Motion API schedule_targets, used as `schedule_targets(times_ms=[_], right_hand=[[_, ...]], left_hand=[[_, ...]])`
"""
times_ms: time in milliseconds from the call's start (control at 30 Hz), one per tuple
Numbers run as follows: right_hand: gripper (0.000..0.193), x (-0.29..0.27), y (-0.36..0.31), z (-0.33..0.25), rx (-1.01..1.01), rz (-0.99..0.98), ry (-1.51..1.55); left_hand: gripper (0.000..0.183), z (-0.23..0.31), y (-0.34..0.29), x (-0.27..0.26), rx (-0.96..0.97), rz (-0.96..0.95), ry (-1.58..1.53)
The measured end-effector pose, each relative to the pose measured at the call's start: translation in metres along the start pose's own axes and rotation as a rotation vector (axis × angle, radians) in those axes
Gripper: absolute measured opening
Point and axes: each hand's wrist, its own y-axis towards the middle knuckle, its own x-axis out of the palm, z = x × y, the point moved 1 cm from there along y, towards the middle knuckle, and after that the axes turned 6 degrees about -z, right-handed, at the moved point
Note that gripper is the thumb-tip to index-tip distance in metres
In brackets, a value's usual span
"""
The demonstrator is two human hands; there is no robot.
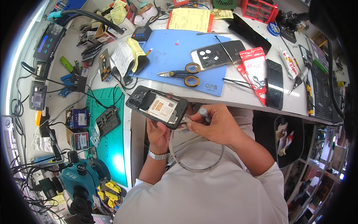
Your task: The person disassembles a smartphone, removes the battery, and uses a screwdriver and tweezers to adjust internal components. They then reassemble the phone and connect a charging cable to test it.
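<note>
My left hand (158,135) supports a phone (143,109) with its back cover off, its white battery label and camera rings facing up. The phone is tilted over the table's front edge. Beside its lower end, my right hand (220,127) pinches the plug of a pale charging cable (195,171); whether the plug sits in the port cannot be made out. That cable hangs in a loop over my lap. A slim tool with a silver cap (203,112) also sticks out between my right fingers; its shaft is hidden.
Scissors (182,74) lie on the blue mat (160,48), near another phone (220,54). Further right are red-and-white packets (255,71) and a black phone (274,84). At left stand a teal microscope (80,175), a green mat (112,149) and tangled cables.
</note>
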Motion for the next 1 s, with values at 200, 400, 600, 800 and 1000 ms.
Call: schedule_targets(times_ms=[200,400,600,800,1000], right_hand=[[0.027,0.002,0.000,0.003,-0.018,0.021,0.055],[0.026,0.002,0.001,0.007,-0.040,0.027,0.016],[0.025,0.006,0.002,0.003,-0.059,0.017,0.035],[0.025,0.005,0.000,-0.001,-0.014,0.039,-0.012],[0.021,0.005,0.003,0.004,-0.057,0.003,0.022]], left_hand=[[0.095,0.000,-0.001,0.000,-0.006,0.017,-0.014],[0.096,0.003,-0.001,0.005,-0.004,0.002,-0.060],[0.090,0.000,-0.002,0.009,-0.051,0.046,-0.278],[0.091,-0.005,-0.004,0.005,0.009,0.066,0.074],[0.093,-0.003,-0.010,-0.007,0.007,0.079,0.068]])
